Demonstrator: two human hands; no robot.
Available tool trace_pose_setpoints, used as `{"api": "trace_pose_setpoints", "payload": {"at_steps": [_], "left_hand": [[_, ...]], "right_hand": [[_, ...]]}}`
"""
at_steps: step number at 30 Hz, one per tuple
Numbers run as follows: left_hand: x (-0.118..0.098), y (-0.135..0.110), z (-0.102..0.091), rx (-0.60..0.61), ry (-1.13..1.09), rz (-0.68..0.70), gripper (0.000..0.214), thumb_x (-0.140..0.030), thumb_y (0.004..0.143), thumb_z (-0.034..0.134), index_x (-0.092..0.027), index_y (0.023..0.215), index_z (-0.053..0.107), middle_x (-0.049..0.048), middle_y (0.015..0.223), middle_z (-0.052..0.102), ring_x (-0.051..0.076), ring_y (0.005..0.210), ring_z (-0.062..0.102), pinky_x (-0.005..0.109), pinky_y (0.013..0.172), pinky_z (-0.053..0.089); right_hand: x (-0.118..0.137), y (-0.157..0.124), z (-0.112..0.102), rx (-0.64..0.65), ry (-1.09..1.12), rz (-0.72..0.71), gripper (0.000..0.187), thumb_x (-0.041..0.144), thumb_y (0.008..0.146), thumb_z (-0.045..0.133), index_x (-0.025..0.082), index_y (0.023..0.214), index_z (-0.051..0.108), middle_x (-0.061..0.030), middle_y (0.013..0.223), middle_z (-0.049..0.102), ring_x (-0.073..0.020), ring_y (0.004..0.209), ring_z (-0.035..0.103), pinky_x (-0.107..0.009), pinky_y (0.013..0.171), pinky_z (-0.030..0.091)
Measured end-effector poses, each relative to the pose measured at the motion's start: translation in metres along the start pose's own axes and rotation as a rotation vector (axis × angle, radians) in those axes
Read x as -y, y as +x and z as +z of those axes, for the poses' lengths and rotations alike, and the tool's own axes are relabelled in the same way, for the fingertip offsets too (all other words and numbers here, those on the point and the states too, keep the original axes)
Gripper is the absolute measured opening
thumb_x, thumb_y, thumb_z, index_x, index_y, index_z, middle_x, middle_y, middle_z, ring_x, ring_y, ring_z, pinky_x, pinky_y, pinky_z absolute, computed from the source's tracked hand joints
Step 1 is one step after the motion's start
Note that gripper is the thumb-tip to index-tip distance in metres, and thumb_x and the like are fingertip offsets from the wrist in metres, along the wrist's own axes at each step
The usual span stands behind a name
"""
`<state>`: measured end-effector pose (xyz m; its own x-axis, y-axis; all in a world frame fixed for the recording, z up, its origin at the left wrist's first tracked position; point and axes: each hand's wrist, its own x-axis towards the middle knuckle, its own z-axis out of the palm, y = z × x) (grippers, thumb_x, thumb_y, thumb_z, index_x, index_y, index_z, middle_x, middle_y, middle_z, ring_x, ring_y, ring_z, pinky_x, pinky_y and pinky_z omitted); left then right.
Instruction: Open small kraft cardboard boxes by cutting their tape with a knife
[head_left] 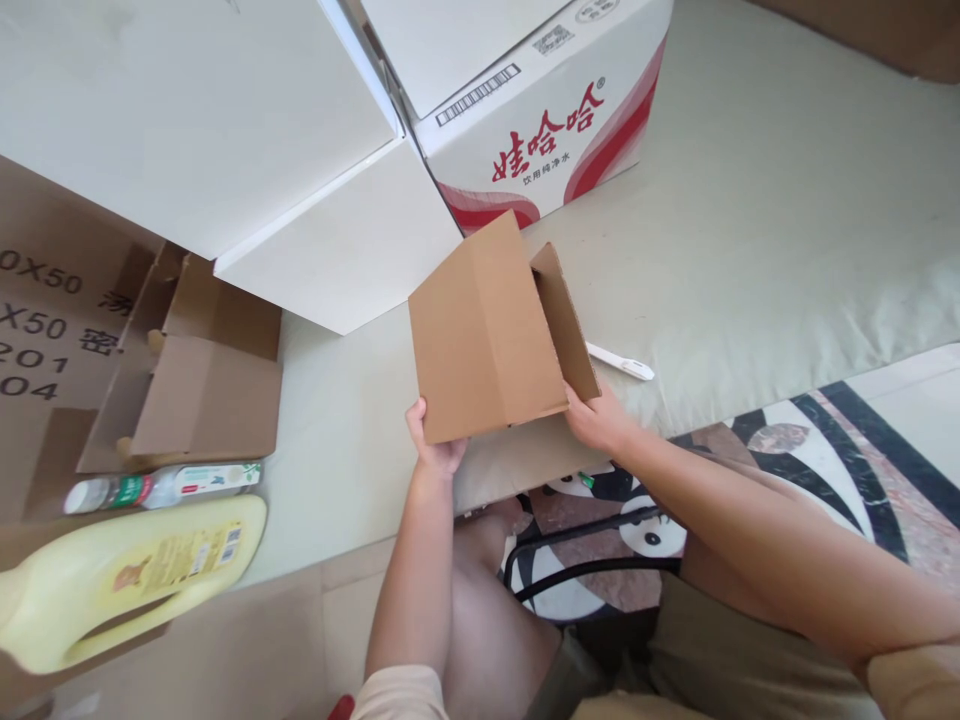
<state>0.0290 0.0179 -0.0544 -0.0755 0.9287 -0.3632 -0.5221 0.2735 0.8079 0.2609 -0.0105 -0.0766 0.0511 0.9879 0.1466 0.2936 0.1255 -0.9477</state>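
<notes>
A small brown cardboard box [480,330] is held tilted in front of me, with one flap [566,320] standing out on its right side. My left hand [439,445] grips its lower left corner, the thumb on the near face and the other fingers behind. At the lower right corner, my right hand [598,418] is closed on the cardboard by the flap; part of its fingers is hidden. Just right of the box, a white slim tool [621,362], perhaps a utility knife, lies on the pale tabletop cloth.
White cartons [345,230] and a red-and-white water carton [547,140] stand behind the box. Farther left are folded brown boxes [210,395], a clear plastic bottle [165,487] and a yellow jug [135,580], both lying down. A black metal frame [592,570] is below the table edge.
</notes>
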Motion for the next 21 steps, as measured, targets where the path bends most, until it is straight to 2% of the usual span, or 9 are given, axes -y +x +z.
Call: {"api": "trace_pose_setpoints", "payload": {"at_steps": [3,8,13,16,19,21], "left_hand": [[0.001,0.001,-0.001,0.011,0.016,-0.001,0.047,-0.063,0.075,0.063,-0.024,0.100,0.070,0.0049,0.091,0.076,0.024,0.080,0.072,0.032,0.065,0.056],[0.001,0.000,-0.002,0.005,0.023,-0.033,0.048,-0.062,0.074,0.063,-0.022,0.100,0.070,0.0049,0.090,0.076,0.023,0.077,0.071,0.031,0.061,0.056],[-0.001,-0.001,-0.002,-0.012,0.005,-0.064,0.048,-0.060,0.074,0.063,-0.022,0.101,0.071,0.0053,0.090,0.076,0.023,0.077,0.069,0.028,0.056,0.050],[0.000,-0.002,-0.001,-0.020,0.001,-0.050,0.047,-0.060,0.073,0.064,-0.022,0.099,0.071,0.0050,0.089,0.075,0.023,0.077,0.069,0.029,0.059,0.051],[0.002,-0.002,0.001,-0.047,-0.011,-0.003,0.048,-0.061,0.070,0.064,-0.022,0.096,0.071,0.0051,0.089,0.075,0.023,0.078,0.069,0.032,0.064,0.054],[0.003,-0.003,0.002,-0.052,-0.007,0.013,0.049,-0.062,0.069,0.066,-0.022,0.097,0.071,0.0055,0.091,0.075,0.024,0.080,0.069,0.033,0.068,0.056]], "right_hand": [[0.002,0.000,-0.001,0.031,0.060,0.091,0.050,0.061,0.100,0.037,0.028,0.117,0.072,-0.0083,0.101,0.077,-0.0331,0.106,0.072,-0.056,0.103,0.057],[0.001,0.001,-0.003,0.039,0.053,0.064,0.050,0.057,0.101,0.037,0.028,0.126,0.069,-0.0075,0.106,0.077,-0.0323,0.112,0.070,-0.054,0.105,0.056],[0.002,0.002,-0.002,0.010,0.043,0.059,0.043,0.051,0.100,0.042,0.029,0.128,0.067,-0.0079,0.108,0.077,-0.0322,0.109,0.072,-0.055,0.103,0.058],[0.008,0.003,-0.001,-0.046,0.045,0.010,0.049,0.049,0.098,0.046,0.030,0.144,0.055,-0.0076,0.127,0.073,-0.0329,0.127,0.065,-0.059,0.113,0.050],[0.013,0.005,-0.002,-0.059,0.040,-0.040,0.062,0.049,0.098,0.047,0.033,0.158,0.037,-0.0048,0.154,0.056,-0.0297,0.146,0.049,-0.057,0.124,0.040],[0.014,0.005,-0.003,-0.043,0.033,-0.046,0.068,0.050,0.099,0.046,0.032,0.162,0.028,-0.0046,0.163,0.045,-0.0287,0.151,0.043,-0.056,0.125,0.038]]}}
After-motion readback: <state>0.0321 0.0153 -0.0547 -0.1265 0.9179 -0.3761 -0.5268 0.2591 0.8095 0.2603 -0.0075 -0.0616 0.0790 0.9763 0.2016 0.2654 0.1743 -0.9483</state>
